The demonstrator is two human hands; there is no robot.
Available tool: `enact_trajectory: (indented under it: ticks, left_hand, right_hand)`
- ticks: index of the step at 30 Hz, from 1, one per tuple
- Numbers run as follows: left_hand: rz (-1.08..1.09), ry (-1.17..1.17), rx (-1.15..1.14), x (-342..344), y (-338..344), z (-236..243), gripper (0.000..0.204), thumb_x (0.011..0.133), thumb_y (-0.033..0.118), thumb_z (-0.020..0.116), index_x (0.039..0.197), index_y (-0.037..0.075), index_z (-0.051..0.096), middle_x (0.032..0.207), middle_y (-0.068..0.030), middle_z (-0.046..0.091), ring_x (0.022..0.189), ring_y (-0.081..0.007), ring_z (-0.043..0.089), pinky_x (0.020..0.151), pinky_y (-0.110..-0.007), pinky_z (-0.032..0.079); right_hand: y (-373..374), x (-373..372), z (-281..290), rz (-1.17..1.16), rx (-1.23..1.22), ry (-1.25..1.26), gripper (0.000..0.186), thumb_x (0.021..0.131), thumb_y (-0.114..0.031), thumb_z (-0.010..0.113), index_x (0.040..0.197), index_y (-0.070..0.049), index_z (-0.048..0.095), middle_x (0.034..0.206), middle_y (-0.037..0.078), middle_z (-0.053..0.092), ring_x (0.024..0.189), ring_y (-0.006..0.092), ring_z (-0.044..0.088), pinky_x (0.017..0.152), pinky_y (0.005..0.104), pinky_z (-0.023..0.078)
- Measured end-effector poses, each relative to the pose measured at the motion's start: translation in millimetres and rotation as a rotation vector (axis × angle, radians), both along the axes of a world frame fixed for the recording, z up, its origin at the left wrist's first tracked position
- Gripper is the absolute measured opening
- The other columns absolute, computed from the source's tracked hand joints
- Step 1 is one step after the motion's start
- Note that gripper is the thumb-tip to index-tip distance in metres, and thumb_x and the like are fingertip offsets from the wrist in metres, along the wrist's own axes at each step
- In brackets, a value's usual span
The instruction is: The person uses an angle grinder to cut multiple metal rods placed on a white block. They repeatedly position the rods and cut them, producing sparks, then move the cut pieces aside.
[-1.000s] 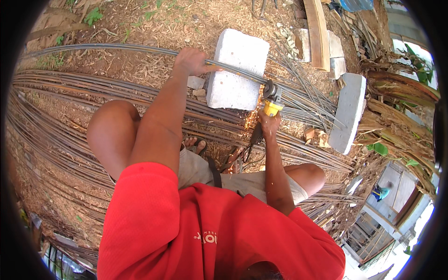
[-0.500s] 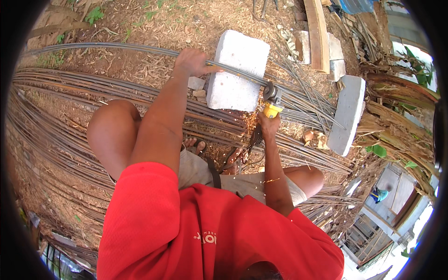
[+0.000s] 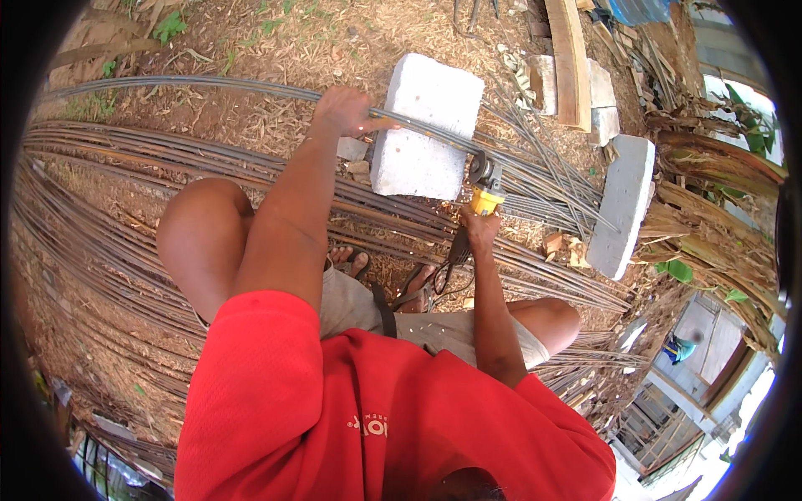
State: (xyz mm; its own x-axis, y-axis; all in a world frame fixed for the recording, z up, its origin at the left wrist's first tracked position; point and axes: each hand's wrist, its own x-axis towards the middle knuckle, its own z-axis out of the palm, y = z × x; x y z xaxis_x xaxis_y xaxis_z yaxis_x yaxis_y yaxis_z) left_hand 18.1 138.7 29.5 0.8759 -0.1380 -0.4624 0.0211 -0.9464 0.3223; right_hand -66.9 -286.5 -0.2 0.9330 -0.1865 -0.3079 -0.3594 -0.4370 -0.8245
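Observation:
My left hand (image 3: pixel 345 110) is closed around a bundle of thin steel rods (image 3: pixel 418 126), which crosses over a pale concrete block (image 3: pixel 428 154). In my right hand (image 3: pixel 479 229) is a yellow angle grinder (image 3: pixel 486 200), gripped by its body. The grinder's round disc (image 3: pixel 479 168) sits just right of the block, close beneath the rods; whether it touches them I cannot tell. Its dark rear end and cord hang below my hand.
Many long, rusty rods (image 3: pixel 167 159) lie across the ground between my feet and the block. A second concrete slab (image 3: pixel 621 209) stands to the right under rod ends. Timber planks (image 3: pixel 568 67) lie at the upper right, and a person (image 3: pixel 682 346) is far off at the right.
The sparks spraying from the grinder have stopped, apart from a few faint specks. The grinder's disc has dropped slightly away from the rods. My left hand has stayed in place.

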Motion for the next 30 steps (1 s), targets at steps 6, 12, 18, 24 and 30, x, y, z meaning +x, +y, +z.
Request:
enact_trajectory:
  ticks: [6,12,18,24,30]
  left_hand:
    - [0.012,-0.032,-0.021,-1,0,-3,0.104,0.086,0.104,0.044,0.089,0.007,0.080,0.079,-0.0153,0.072,0.084,-0.0312,0.076,0.079,-0.050,0.061]
    - [-0.009,0.054,0.019,2,-2,-3,0.104,0.086,0.105,0.044,0.091,0.008,0.082,0.077,-0.0126,0.071,0.082,-0.0288,0.075,0.077,-0.048,0.061]
    - [0.011,0.008,0.015,0,-2,1,0.103,0.085,0.105,0.045,0.091,0.010,0.082,0.079,-0.0115,0.072,0.085,-0.0267,0.076,0.077,-0.047,0.061]
    - [0.010,0.015,0.036,0,-3,0,0.102,0.086,0.104,0.047,0.092,0.008,0.083,0.084,-0.0138,0.075,0.090,-0.0289,0.078,0.079,-0.047,0.062]
    - [-0.003,-0.080,-0.026,-4,2,0,0.101,0.087,0.102,0.049,0.085,0.006,0.080,0.076,-0.0137,0.073,0.078,-0.0308,0.076,0.073,-0.049,0.060]
  right_hand:
    - [4,1,6,-0.043,0.102,0.031,0.036,0.083,-0.003,0.084,0.112,0.002,0.064,0.087,0.006,0.072,0.068,0.0143,0.066,0.059,0.0307,0.054]
    - [18,13,23,-0.072,-0.037,0.093,0.037,0.082,-0.007,0.089,0.111,0.001,0.066,0.090,0.008,0.073,0.070,0.0172,0.067,0.059,0.0322,0.055]
    - [9,11,11,0.004,-0.122,-0.008,0.036,0.082,-0.002,0.087,0.111,0.002,0.066,0.089,0.008,0.073,0.069,0.0168,0.067,0.058,0.0319,0.057]
    - [-12,4,-23,-0.065,-0.085,0.082,0.046,0.082,0.000,0.086,0.121,0.002,0.063,0.095,0.010,0.073,0.070,0.0183,0.069,0.055,0.0333,0.059]
    - [-6,-1,-10,0.001,-0.119,0.088,0.049,0.082,-0.002,0.086,0.124,0.002,0.062,0.095,0.010,0.073,0.073,0.0188,0.071,0.060,0.0335,0.062]
